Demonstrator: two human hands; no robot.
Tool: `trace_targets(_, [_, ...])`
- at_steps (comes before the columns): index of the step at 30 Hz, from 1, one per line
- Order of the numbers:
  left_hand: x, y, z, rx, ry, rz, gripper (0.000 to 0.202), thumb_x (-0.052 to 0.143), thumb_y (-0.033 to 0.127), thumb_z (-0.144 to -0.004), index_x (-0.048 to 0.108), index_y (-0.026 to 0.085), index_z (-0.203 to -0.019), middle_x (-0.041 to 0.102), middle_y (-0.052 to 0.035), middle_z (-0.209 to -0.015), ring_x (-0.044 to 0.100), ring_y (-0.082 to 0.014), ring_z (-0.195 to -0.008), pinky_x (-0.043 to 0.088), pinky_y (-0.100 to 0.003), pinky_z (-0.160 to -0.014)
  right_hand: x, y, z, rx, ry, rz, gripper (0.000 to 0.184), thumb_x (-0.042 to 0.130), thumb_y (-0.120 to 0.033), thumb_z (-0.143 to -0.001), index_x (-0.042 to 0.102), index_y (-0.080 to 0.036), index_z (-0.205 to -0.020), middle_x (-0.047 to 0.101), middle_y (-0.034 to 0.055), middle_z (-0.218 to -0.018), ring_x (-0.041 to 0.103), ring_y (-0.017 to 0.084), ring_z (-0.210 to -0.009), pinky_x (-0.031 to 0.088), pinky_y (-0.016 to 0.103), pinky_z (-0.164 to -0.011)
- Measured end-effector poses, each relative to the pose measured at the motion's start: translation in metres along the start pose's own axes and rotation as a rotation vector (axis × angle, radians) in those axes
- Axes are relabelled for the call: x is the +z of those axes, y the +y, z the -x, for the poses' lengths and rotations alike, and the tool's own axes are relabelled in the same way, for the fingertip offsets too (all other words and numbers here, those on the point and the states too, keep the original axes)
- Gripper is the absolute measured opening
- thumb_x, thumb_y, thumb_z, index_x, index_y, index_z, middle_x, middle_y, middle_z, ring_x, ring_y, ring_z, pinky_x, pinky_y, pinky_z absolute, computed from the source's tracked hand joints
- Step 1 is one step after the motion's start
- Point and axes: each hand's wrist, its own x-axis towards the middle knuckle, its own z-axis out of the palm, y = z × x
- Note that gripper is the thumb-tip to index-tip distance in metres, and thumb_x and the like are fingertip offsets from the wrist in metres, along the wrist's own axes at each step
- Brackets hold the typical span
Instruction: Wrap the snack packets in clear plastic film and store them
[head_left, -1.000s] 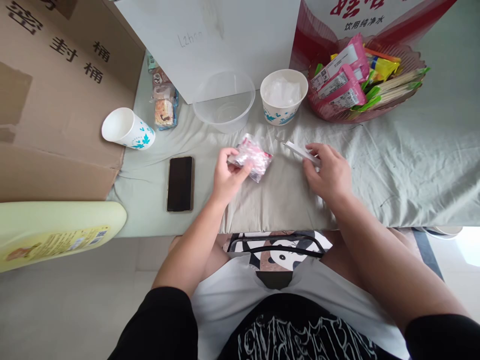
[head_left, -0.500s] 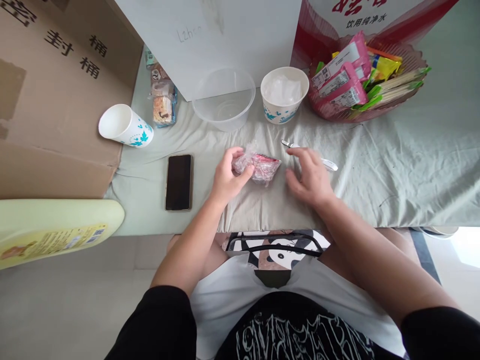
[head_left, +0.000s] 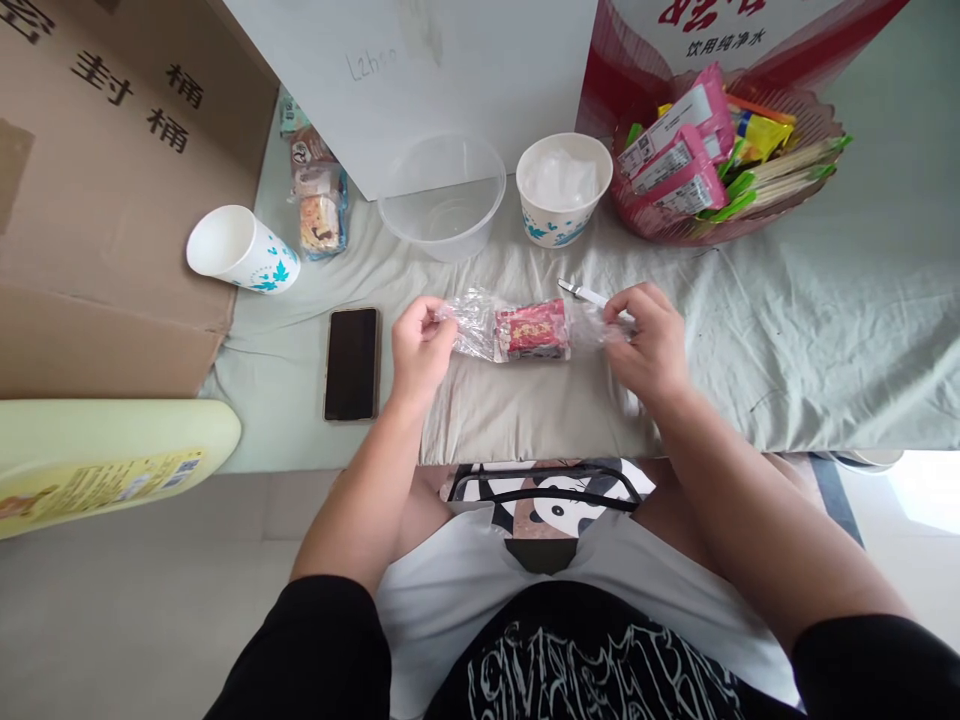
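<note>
A small red packet (head_left: 532,331) with gold lettering lies on the cloth in front of me, with clear plastic wrap (head_left: 475,322) spread out to both sides of it. My left hand (head_left: 422,345) pinches the wrap's left end. On the other side, my right hand (head_left: 646,340) grips the right end of the wrap, fingers closed. Just behind the right hand is a white-handled utility knife (head_left: 582,292), partly covered by that hand. To the left of my left hand lies a dark phone (head_left: 352,364).
Along the back stand a clear plastic bowl (head_left: 442,240), a paper bowl (head_left: 559,225) with crumpled plastic inside, and a pink basket (head_left: 675,232) of snack packets. A paper cup (head_left: 244,250) lies tipped by the cardboard box (head_left: 112,240). Wrapped snacks (head_left: 321,215) sit nearby.
The bunched wrap has been pulled open sideways, baring the red packet's printed face. My left hand has shifted left; my right hand has moved right and closed on the wrap.
</note>
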Motion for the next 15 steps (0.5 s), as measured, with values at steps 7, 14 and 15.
trace_targets(7, [-0.012,-0.012,-0.007,0.012,0.133,-0.166,0.028,0.063,0.018,-0.081,0.061,0.025,-0.108,0.069,-0.0038,-0.104,0.069,-0.0173,-0.084,0.054,-0.028,-0.066,-0.013,0.004,0.000,0.070,0.183,0.055,0.018,0.045,-0.020,-0.091,0.059,-0.026,-0.099,0.066,0.0094,-0.098,0.063,0.028,-0.095,0.052,0.047,-0.085])
trace_targets(14, [-0.002,-0.017,-0.005,0.269,-0.036,-0.347,0.051,0.082,0.036,-0.080,0.063,0.025,-0.126,0.072,-0.0071,-0.118,0.067,-0.0247,-0.111,0.054,-0.039,-0.099,-0.009,-0.012,0.002,-0.095,0.012,0.042,0.023,0.056,-0.044,-0.093,0.064,-0.026,-0.104,0.073,0.0088,-0.103,0.067,0.029,-0.099,0.052,0.048,-0.091])
trace_targets(15, [-0.001,-0.017,-0.007,0.234,-0.024,-0.335,0.046,0.081,0.033,-0.081,0.065,0.025,-0.123,0.073,-0.0048,-0.108,0.069,-0.0224,-0.101,0.054,-0.038,-0.096,-0.008,-0.012,0.002,-0.071,0.020,0.057,0.016,0.058,-0.040,-0.092,0.064,-0.026,-0.098,0.074,0.0077,-0.097,0.068,0.029,-0.097,0.052,0.048,-0.091])
